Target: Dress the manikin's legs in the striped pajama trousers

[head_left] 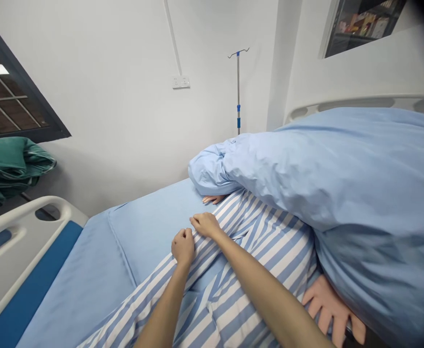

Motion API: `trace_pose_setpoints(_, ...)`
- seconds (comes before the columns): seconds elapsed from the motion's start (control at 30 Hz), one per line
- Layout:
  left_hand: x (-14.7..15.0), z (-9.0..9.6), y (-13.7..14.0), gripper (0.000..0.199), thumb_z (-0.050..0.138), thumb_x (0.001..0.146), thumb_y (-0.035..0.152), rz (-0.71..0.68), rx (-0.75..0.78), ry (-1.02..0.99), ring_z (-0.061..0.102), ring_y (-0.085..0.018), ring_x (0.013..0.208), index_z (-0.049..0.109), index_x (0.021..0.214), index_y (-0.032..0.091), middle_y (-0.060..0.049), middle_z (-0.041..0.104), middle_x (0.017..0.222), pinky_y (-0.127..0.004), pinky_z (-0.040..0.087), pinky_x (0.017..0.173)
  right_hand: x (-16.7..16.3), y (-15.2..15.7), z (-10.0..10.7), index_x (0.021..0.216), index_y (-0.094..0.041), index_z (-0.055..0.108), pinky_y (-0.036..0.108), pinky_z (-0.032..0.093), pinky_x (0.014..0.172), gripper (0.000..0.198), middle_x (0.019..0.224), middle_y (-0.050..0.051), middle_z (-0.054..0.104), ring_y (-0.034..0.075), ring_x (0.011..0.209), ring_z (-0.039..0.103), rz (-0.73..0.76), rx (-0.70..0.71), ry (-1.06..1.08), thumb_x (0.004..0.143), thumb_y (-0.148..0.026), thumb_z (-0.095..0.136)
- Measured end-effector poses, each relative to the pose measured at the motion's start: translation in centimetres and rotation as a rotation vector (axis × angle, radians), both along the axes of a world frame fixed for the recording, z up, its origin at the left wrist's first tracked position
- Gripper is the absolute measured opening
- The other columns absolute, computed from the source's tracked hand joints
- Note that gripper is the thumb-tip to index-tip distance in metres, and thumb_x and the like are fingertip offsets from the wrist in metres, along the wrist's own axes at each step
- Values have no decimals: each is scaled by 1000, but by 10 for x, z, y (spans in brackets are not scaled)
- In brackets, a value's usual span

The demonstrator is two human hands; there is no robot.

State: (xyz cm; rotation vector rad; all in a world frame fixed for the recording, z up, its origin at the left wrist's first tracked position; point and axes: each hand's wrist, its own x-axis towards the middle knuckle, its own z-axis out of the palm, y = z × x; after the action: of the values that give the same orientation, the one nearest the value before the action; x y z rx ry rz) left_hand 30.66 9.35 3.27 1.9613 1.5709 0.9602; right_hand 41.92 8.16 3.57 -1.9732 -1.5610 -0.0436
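Blue-and-white striped trousers point(277, 241) cover the legs of a figure lying across the bed. My left hand point(183, 245) is closed in a fist at the far edge of the nearer stretch of trouser leg, gripping the cloth. Just right of it, my right hand point(205, 224) is also closed on the striped cloth, higher up the same leg. The fingertips of both are largely hidden. A light blue quilt point(324, 169) lies bunched over the figure's upper body. From under it show a manikin-like hand point(331, 309) at lower right and part of another hand point(213, 199) near the far side.
A light blue sheet point(146, 212) covers the mattress. The bed's white and blue end board point(26, 256) stands at left, with folded green cloth point(12, 164) beyond it. An IV pole point(238, 92) rises by the wall, right of a socket point(181, 82).
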Motion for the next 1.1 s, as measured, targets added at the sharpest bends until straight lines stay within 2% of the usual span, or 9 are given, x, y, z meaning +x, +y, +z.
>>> trace_pose_setpoints(0.13, 25, 18, 12, 30, 39, 69, 31, -63, 10, -157, 30, -10, 49, 35, 43, 18, 4, 33, 43, -23, 23, 49, 7, 5, 5, 63, -19, 61, 24, 24, 54, 40, 63, 2, 61, 11, 57, 47, -26, 53, 128, 85, -38, 33)
trace_pose_setpoints(0.23, 50, 25, 16, 28, 36, 71, 31, -47, -2, -304, 33, -9, 49, 40, 47, 18, 3, 36, 45, -22, 25, 48, 12, 7, 8, 61, -17, 59, 23, 23, 52, 41, 60, 1, 59, 9, 53, 43, -10, 92, 238, 86, -34, 31)
trace_pose_setpoints(0.33, 64, 17, 12, 34, 31, 75, 34, 6, -19, -309, 38, -10, 51, 47, 51, 17, 1, 47, 50, -23, 28, 49, 15, 7, 6, 60, -15, 57, 21, 23, 51, 44, 57, 0, 56, 8, 54, 41, -19, 147, 334, 87, -36, 29)
trace_pose_setpoints(0.43, 64, 7, 7, 36, 28, 78, 32, 22, 22, -237, 44, -12, 57, 51, 54, 17, -3, 56, 59, -24, 30, 55, 16, 9, 4, 57, -15, 55, 20, 24, 49, 48, 54, -1, 52, 8, 53, 40, -13, 153, 371, 87, -41, 28)
trace_pose_setpoints(0.57, 59, 4, 5, 37, 24, 80, 26, -4, 71, -73, 50, -14, 65, 54, 60, 18, -6, 62, 70, -26, 31, 59, 17, 7, 11, 61, -15, 58, 19, 26, 50, 50, 57, -1, 55, 8, 55, 43, 12, 90, 291, 88, -40, 25)
trace_pose_setpoints(0.7, 60, 7, 4, 32, 27, 80, 21, -74, 98, -3, 52, -15, 69, 53, 60, 17, -8, 61, 71, -26, 31, 63, 27, -7, 26, 75, -17, 63, 21, 31, 60, 45, 71, 5, 63, 12, 66, 53, -38, -1, -38, 88, -38, 25)
trace_pose_setpoints(0.8, 62, 6, 1, 32, 28, 80, 23, -95, 100, 58, 52, -16, 70, 52, 61, 17, -8, 62, 73, -28, 29, 63, 38, -17, 30, 83, -17, 63, 24, 33, 65, 44, 78, 9, 64, 17, 75, 56, -60, -79, -235, 87, -41, 26)
trace_pose_setpoints(0.97, 64, 4, 0, 32, 28, 80, 28, -73, 71, 76, 47, -16, 66, 50, 57, 19, -5, 60, 70, -28, 25, 58, 44, -16, 15, 81, -21, 63, 24, 30, 61, 49, 79, 5, 64, 16, 73, 55, -145, -93, -119, 88, -43, 20)
trace_pose_setpoints(1.1, 66, 6, -2, 29, 32, 76, 27, -114, 45, -55, 39, -12, 57, 40, 49, 19, 0, 49, 55, -26, 23, 55, 45, -10, 9, 80, -19, 63, 23, 27, 58, 52, 79, 4, 64, 13, 72, 54, -195, -37, 15, 89, -44, 18)
